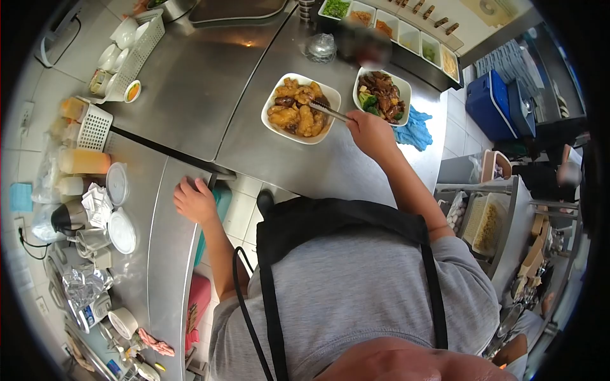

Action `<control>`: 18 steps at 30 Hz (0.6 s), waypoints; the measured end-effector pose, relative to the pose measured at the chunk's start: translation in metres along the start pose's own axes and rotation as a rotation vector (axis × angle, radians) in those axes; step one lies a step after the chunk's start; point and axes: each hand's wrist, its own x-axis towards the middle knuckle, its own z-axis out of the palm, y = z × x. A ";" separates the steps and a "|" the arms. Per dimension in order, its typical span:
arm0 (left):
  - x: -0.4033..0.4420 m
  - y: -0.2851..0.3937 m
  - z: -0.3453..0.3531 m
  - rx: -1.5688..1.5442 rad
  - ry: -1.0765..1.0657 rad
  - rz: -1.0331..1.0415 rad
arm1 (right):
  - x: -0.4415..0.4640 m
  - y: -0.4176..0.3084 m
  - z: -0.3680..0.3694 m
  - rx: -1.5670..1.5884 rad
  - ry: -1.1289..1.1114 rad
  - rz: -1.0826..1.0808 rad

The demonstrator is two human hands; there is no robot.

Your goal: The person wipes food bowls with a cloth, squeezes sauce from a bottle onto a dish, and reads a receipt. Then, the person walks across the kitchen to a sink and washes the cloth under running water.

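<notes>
Metal tongs (330, 111) are gripped in my right hand (370, 130), their tips among the glazed brown chicken-like pieces (297, 117) in a square white bowl (270, 129). Just beyond that hand stands a second square white bowl (406, 95) with dark sliced meat and broccoli (381, 92). A crumpled blue cloth (414, 129) lies beside this second bowl. On the left, my left hand (194, 200) rests on the edge of the steel counter (166, 222), fingers apart and holding nothing.
White containers of chopped toppings (410, 39) line the back right. A clear wrapped object (321, 47) sits near a blurred dark shape (365, 46). Lids (122, 230), bottles and a white basket (95, 129) crowd the left counter. A blue cooler (489, 105) is at right.
</notes>
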 end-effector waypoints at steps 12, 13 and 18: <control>-0.001 0.003 -0.003 -0.028 0.028 0.011 | -0.023 0.007 -0.002 -0.068 -0.037 0.022; -0.001 0.003 -0.006 -0.036 0.016 0.010 | -0.023 0.008 0.002 -0.056 -0.033 0.020; -0.001 -0.004 0.005 -0.021 0.059 0.085 | -0.009 0.026 -0.037 0.064 0.078 0.099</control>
